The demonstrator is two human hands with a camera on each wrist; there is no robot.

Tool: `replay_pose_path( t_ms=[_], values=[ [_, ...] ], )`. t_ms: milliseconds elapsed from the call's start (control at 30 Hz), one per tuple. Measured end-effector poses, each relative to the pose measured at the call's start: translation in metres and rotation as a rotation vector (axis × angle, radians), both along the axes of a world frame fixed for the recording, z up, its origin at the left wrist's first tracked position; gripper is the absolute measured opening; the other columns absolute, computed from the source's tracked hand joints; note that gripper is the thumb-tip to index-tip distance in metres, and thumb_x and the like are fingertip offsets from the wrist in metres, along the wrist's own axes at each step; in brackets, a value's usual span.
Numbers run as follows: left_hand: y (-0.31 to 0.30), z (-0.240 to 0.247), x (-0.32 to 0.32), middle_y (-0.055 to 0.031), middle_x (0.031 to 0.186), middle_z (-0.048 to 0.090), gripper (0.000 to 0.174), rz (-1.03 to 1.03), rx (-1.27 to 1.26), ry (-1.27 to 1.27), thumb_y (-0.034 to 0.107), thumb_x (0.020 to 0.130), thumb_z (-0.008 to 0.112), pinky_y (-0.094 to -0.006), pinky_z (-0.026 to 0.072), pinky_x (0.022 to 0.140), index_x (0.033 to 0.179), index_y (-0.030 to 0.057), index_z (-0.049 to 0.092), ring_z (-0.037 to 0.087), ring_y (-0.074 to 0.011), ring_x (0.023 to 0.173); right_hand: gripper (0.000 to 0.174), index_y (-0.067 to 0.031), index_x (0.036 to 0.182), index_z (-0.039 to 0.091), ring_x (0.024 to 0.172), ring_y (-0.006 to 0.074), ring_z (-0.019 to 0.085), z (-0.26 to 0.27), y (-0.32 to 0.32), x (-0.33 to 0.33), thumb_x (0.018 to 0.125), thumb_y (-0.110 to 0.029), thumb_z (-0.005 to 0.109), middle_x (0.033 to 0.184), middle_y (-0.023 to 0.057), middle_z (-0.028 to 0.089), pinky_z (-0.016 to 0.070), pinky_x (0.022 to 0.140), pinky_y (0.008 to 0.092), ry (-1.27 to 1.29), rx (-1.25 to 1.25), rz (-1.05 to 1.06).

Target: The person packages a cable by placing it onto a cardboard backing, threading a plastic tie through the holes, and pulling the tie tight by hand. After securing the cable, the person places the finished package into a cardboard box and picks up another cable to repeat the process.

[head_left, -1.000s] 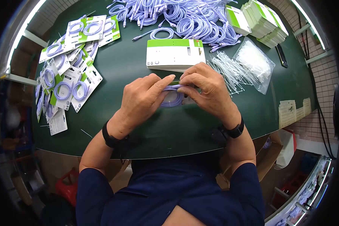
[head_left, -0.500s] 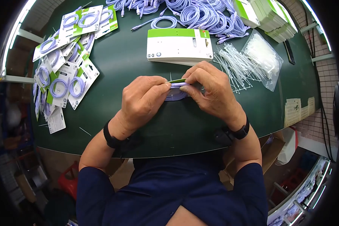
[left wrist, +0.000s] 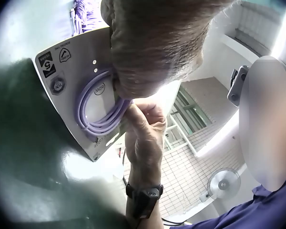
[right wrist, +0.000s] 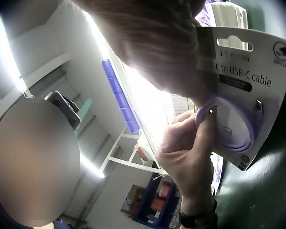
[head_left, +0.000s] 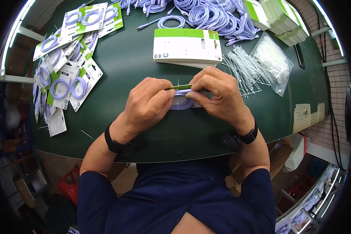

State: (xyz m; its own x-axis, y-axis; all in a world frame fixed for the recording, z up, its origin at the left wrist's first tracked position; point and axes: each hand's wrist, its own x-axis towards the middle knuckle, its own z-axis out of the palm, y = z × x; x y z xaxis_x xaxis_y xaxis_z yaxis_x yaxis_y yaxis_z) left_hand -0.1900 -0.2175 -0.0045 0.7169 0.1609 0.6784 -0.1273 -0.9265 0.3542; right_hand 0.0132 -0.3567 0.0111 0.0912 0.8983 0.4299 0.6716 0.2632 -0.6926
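Both hands hold a white and green packaging card (right wrist: 238, 57) with a coiled lavender USB-C cable (head_left: 181, 106) lying against its printed face. My left hand (head_left: 149, 99) pinches the card's upper edge and the coil from the left. From the right, my right hand (head_left: 219, 93) grips the same edge, thumb on the cable strands. A thin white cable tie (head_left: 178, 81) pokes up behind the card's top edge. Fingers hide part of the coil. In the right wrist view the card's hanging slot and "C to USB-C cable" print show.
Just beyond the hands lies a stack of cards (head_left: 187, 45). Lavender cables (head_left: 210, 17) heap at the back, near more stacked cards (head_left: 282, 19). Loose white cable ties (head_left: 241, 74) and a plastic bag (head_left: 277, 64) of them lie right. Carded cables (head_left: 62, 87) pile up left.
The card has tipped away and back, so the coil shows more than half a second ago. The tie's end behind the card was not visible one second ago. Both hands keep their grip.
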Motion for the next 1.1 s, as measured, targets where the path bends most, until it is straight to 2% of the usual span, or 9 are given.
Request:
replay_pose_path(
  t_ms=[233, 333, 467, 500, 600, 733, 900, 1000, 1100],
  values=[
    [0.004, 0.011, 0.003, -0.0105, 0.094, 0.069, 0.019, -0.039, 0.067, -0.052, -0.007, 0.076, 0.080, -0.0378, 0.0554, 0.067, 0.089, -0.0002, 0.067, 0.067, -0.0273, 0.076, 0.018, -0.0019, 0.092, 0.074, 0.078, 0.0207, 0.071, 0.032, -0.012, 0.034, 0.080, 0.000, 0.088, 0.092, 0.0072, 0.074, 0.0570, 0.070, 0.0312, 0.074, -0.035, 0.097],
    [0.000, 0.011, 0.005, -0.0109, 0.094, 0.069, 0.019, -0.044, 0.070, -0.070, -0.008, 0.076, 0.080, -0.0379, 0.0555, 0.068, 0.089, -0.0006, 0.067, 0.067, -0.0276, 0.076, 0.013, -0.0004, 0.091, 0.078, 0.077, 0.0221, 0.072, 0.035, -0.020, 0.061, 0.081, -0.003, 0.085, 0.087, 0.0097, 0.075, 0.0571, 0.071, 0.0320, 0.124, -0.281, -0.358],
    [-0.002, 0.010, 0.004, -0.0114, 0.094, 0.069, 0.020, -0.045, 0.066, -0.063, -0.008, 0.075, 0.079, -0.0382, 0.0559, 0.068, 0.089, -0.0010, 0.068, 0.067, -0.0282, 0.076, 0.014, -0.0002, 0.089, 0.080, 0.076, 0.0241, 0.073, 0.001, -0.018, 0.087, 0.079, -0.009, 0.084, 0.082, 0.0125, 0.075, 0.0573, 0.071, 0.0334, -0.151, -0.337, -0.504],
    [-0.003, 0.010, 0.004, -0.0114, 0.094, 0.069, 0.020, -0.042, 0.065, -0.063, -0.009, 0.074, 0.079, -0.0382, 0.0561, 0.068, 0.089, -0.0010, 0.068, 0.067, -0.0284, 0.077, 0.014, -0.0002, 0.089, 0.080, 0.076, 0.0241, 0.073, 0.002, -0.020, 0.088, 0.079, -0.009, 0.084, 0.082, 0.0125, 0.075, 0.0573, 0.071, 0.0334, -0.155, -0.339, -0.513],
    [-0.003, 0.009, 0.006, -0.0114, 0.094, 0.070, 0.021, -0.044, 0.058, -0.067, -0.009, 0.074, 0.079, -0.0383, 0.0565, 0.069, 0.090, -0.0011, 0.068, 0.068, -0.0286, 0.077, 0.021, -0.0022, 0.090, 0.081, 0.076, 0.0246, 0.075, 0.004, -0.024, 0.090, 0.076, -0.016, 0.087, 0.078, 0.0135, 0.075, 0.0579, 0.072, 0.0356, -0.197, -0.659, -0.470],
    [-0.003, 0.009, 0.006, -0.0113, 0.094, 0.070, 0.022, -0.041, 0.054, -0.066, -0.009, 0.073, 0.080, -0.0383, 0.0569, 0.069, 0.090, -0.0010, 0.069, 0.068, -0.0287, 0.078, 0.018, -0.0036, 0.089, 0.081, 0.077, 0.0283, 0.075, 0.007, -0.026, 0.094, 0.078, -0.017, 0.085, 0.076, 0.0130, 0.075, 0.0582, 0.073, 0.0390, -0.221, -0.774, -0.441],
    [-0.003, 0.011, 0.005, -0.0128, 0.094, 0.071, 0.024, -0.040, 0.049, -0.051, -0.012, 0.073, 0.080, -0.0380, 0.0576, 0.069, 0.091, -0.0009, 0.067, 0.070, -0.0300, 0.078, 0.015, -0.0020, 0.086, 0.079, 0.078, 0.0341, 0.074, -0.012, -0.019, 0.079, 0.083, -0.017, 0.081, 0.079, 0.0149, 0.076, 0.0579, 0.074, 0.0435, -0.302, -0.698, -0.416],
    [-0.002, 0.012, 0.004, -0.0136, 0.093, 0.072, 0.025, -0.038, 0.056, -0.052, -0.013, 0.074, 0.080, -0.0381, 0.0579, 0.068, 0.091, -0.0008, 0.067, 0.071, -0.0307, 0.078, 0.017, 0.0004, 0.089, 0.074, 0.079, 0.0396, 0.072, -0.025, -0.016, 0.064, 0.088, -0.016, 0.076, 0.084, 0.0172, 0.076, 0.0571, 0.075, 0.0475, -0.595, -0.551, -0.428],
    [-0.003, 0.012, 0.005, -0.0135, 0.093, 0.072, 0.025, -0.040, 0.051, -0.062, -0.013, 0.073, 0.080, -0.0383, 0.0580, 0.069, 0.091, -0.0006, 0.067, 0.071, -0.0308, 0.078, 0.017, 0.0013, 0.095, 0.072, 0.076, 0.0379, 0.072, -0.035, -0.017, 0.075, 0.090, -0.015, 0.075, 0.085, 0.0182, 0.074, 0.0568, 0.073, 0.0460, -0.541, -0.369, -0.488]
  ],
)
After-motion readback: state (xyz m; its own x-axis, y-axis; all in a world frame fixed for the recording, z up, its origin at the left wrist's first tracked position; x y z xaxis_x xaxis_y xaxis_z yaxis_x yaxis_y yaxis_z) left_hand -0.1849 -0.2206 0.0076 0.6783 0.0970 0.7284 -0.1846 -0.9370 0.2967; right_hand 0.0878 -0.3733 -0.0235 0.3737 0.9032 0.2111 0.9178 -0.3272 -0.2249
